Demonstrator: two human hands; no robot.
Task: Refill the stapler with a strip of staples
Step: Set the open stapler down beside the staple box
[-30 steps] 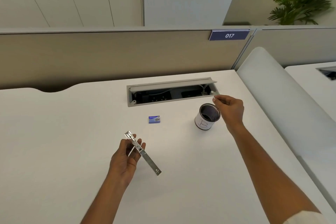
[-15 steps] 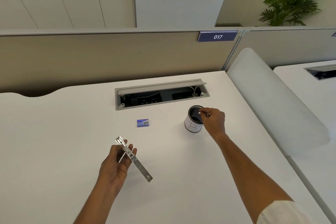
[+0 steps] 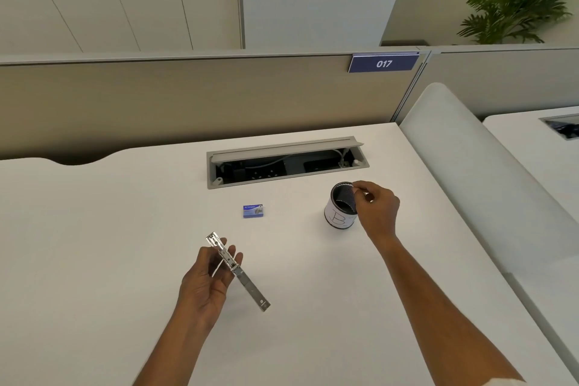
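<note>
My left hand (image 3: 203, 287) holds a slim silver stapler (image 3: 247, 283), swung open, above the white desk (image 3: 94, 244). Its long metal arm points down and to the right, past my fingers. A small blue staple box (image 3: 253, 211) lies shut on the desk beyond it, touched by neither hand. My right hand (image 3: 377, 210) is at the far rim of a white cup (image 3: 340, 219) with a dark inside. Its thumb and forefinger are pinched together over the cup's mouth. Nothing shows between those fingertips.
An open grey cable hatch (image 3: 286, 163) is sunk into the desk behind the box and cup. A beige partition (image 3: 188, 97) with a blue "017" sign (image 3: 383, 63) closes the back. A pale padded divider (image 3: 470, 185) runs along the desk's right edge.
My right hand has come down from above and behind the cup to its rim. The left hand keeps the open stapler in the same pose.
</note>
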